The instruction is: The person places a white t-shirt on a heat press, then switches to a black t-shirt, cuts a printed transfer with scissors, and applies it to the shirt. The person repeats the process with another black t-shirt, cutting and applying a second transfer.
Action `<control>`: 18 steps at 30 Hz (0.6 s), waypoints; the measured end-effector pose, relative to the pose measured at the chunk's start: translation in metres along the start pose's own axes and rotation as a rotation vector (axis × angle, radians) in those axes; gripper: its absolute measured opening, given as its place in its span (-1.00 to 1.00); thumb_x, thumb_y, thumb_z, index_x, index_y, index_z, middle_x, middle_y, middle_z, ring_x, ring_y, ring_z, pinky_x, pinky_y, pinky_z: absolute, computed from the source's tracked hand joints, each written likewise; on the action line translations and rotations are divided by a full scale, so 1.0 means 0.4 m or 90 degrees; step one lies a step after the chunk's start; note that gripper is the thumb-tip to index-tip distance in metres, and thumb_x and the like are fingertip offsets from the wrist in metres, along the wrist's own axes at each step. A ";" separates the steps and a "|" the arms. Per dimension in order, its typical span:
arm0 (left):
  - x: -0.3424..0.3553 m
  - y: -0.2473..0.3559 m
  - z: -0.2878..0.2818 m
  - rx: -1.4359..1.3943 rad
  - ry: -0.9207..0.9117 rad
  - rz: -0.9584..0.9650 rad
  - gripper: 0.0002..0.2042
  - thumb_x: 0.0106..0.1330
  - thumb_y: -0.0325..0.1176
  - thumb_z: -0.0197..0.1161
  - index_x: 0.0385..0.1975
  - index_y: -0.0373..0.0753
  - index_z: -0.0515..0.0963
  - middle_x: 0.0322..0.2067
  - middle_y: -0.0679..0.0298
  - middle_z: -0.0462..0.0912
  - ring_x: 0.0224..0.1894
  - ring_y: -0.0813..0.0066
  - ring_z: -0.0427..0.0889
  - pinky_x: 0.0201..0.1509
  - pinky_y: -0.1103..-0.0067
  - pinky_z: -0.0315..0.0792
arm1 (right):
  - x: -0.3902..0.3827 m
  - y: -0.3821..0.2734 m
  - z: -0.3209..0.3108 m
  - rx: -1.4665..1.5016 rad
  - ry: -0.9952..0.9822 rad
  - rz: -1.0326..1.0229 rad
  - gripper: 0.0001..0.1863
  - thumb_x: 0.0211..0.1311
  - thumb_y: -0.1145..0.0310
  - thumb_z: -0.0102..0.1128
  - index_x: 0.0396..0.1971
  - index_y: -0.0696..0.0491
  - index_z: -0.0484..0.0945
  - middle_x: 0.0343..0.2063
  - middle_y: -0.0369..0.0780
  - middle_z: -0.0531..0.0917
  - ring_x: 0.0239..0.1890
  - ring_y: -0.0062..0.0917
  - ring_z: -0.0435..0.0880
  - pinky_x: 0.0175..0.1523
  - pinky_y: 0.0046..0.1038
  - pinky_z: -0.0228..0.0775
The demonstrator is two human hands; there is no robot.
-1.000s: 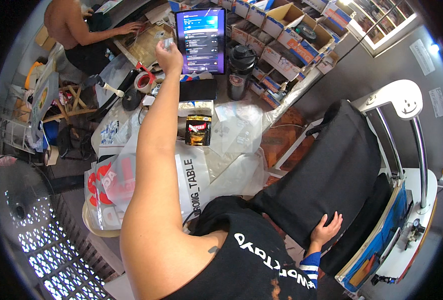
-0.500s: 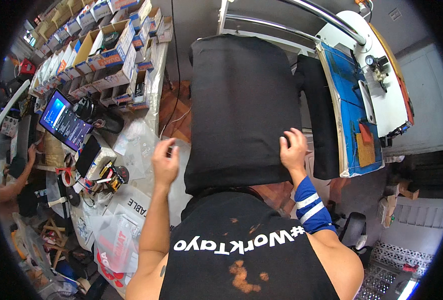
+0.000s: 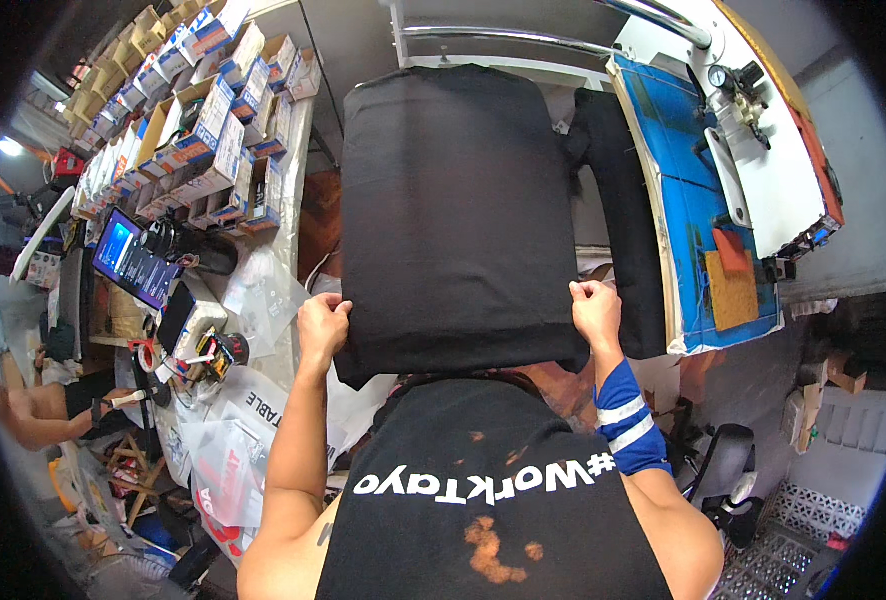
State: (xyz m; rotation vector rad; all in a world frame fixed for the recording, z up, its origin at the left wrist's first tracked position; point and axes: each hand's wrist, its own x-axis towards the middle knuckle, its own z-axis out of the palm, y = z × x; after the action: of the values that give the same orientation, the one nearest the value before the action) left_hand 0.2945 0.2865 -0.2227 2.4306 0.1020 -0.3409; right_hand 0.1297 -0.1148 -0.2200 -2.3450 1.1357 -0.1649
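Observation:
A black shirt (image 3: 463, 220) is stretched flat over a broad board in front of me, its lower hem hanging near my waist. At its left edge, near the hem, my left hand (image 3: 323, 328) is closed in a pinch on the cloth. My right hand (image 3: 595, 315) pinches the right edge at about the same height, a blue sleeve with pale stripes on that forearm. A long, narrow black cloth piece (image 3: 623, 230) lies along the right side and seems joined to the shirt near the top.
A blue framed screen (image 3: 688, 180) stands on the right beside a white machine (image 3: 763, 180) with a gauge. On the left, a table holds stacked cardboard boxes (image 3: 193, 130), a lit tablet (image 3: 133, 260) and plastic sheets. Another person's arm (image 3: 48, 420) shows at far left.
Both hands were open beside the shirt and have closed on its edges. The shirt's lower part looks flatter and squarer. The view has shifted slightly; the other person's arm has moved lower.

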 end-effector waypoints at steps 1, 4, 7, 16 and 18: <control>0.004 -0.008 0.004 -0.006 0.012 -0.007 -0.73 0.23 -0.32 0.39 -0.17 -0.36 0.74 -0.26 -0.06 0.78 -0.19 0.09 0.80 -0.03 0.36 0.59 | 0.001 -0.002 -0.001 0.009 -0.004 0.004 -0.70 0.24 0.16 0.38 -0.34 0.13 0.76 -0.42 -0.03 0.76 -0.30 -0.17 0.77 -0.16 -0.24 0.54; 0.025 -0.056 0.016 -0.032 0.000 0.032 -0.74 0.23 -0.32 0.40 -0.21 -0.39 0.73 -0.32 -0.02 0.79 -0.23 0.22 0.80 -0.09 0.41 0.60 | 0.014 0.014 0.007 -0.002 -0.019 -0.014 -0.69 0.26 0.15 0.37 -0.37 0.14 0.74 -0.44 -0.05 0.75 -0.33 -0.23 0.77 -0.19 -0.28 0.53; 0.066 -0.119 0.033 -0.118 -0.042 -0.002 -0.75 0.26 -0.28 0.40 -0.26 -0.38 0.74 -0.42 0.11 0.78 -0.36 0.39 0.75 -0.22 0.49 0.58 | 0.046 0.068 0.038 0.092 -0.082 -0.004 -0.68 0.34 0.13 0.32 -0.31 0.12 0.72 -0.37 -0.11 0.77 -0.28 -0.33 0.75 -0.14 -0.24 0.50; 0.110 -0.272 -0.006 -0.531 -0.445 -0.186 -0.57 0.49 -0.16 0.23 0.16 -0.38 0.54 0.11 0.14 0.68 0.14 0.32 0.67 0.24 0.40 0.51 | 0.079 0.276 0.085 0.792 -0.421 0.294 -0.58 0.51 0.11 0.11 0.08 0.15 0.60 0.03 -0.17 0.71 0.07 -0.32 0.67 0.32 -0.25 0.37; 0.087 -0.299 -0.044 -0.520 -0.388 -0.178 -0.72 0.44 -0.24 0.29 0.00 -0.30 0.60 -0.37 0.45 0.67 -0.46 0.70 0.50 -0.32 0.68 0.41 | 0.072 0.309 0.061 0.795 -0.432 0.251 -0.61 0.51 0.18 0.12 0.10 0.17 0.58 0.04 -0.16 0.70 0.08 -0.33 0.67 0.31 -0.26 0.38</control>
State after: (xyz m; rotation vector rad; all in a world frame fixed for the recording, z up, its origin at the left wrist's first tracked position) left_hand 0.3126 0.3893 -0.2928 1.4342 0.2526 -0.9398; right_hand 0.0700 -0.1899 -0.3068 -0.9251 0.7451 0.0665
